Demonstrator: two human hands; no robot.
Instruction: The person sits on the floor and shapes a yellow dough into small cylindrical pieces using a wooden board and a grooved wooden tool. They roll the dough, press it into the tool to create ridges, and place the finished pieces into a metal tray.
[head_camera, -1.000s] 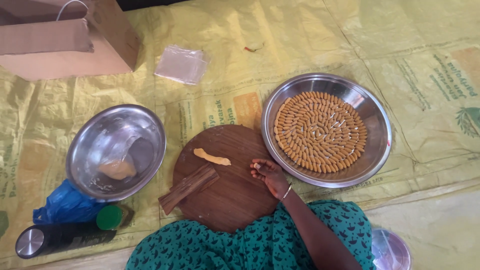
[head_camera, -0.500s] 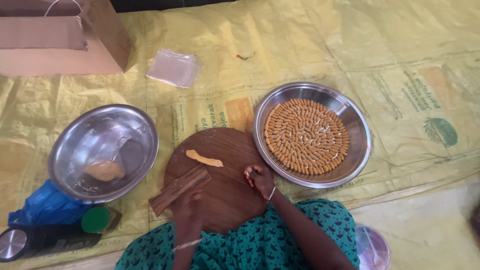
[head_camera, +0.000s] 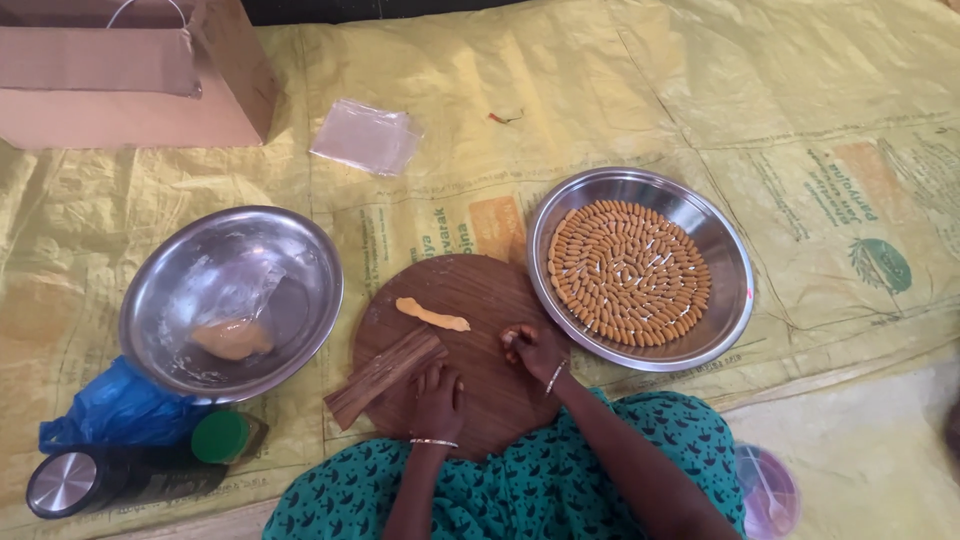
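Brown round wooden board (head_camera: 470, 350) is lying under both hands, left hand (head_camera: 438, 398) resting flat and empty beside the ridged wooden stick (head_camera: 385, 372), right hand (head_camera: 533, 350) pinching a small dough bit, likely shaping it for the steel tray of rolled pieces (head_camera: 725, 300) just beyond.

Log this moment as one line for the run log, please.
left hand: flat on round wooden board by ridged stick | right hand: pinched shut on board | dough strip: mid-board

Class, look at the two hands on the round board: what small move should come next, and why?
Probably the right hand reaches to the dough strip to pinch off a piece. The strip lies untouched mid-board, the left hand rests beside the ridged wooden tool, and the tray already holds rings of shaped pieces.
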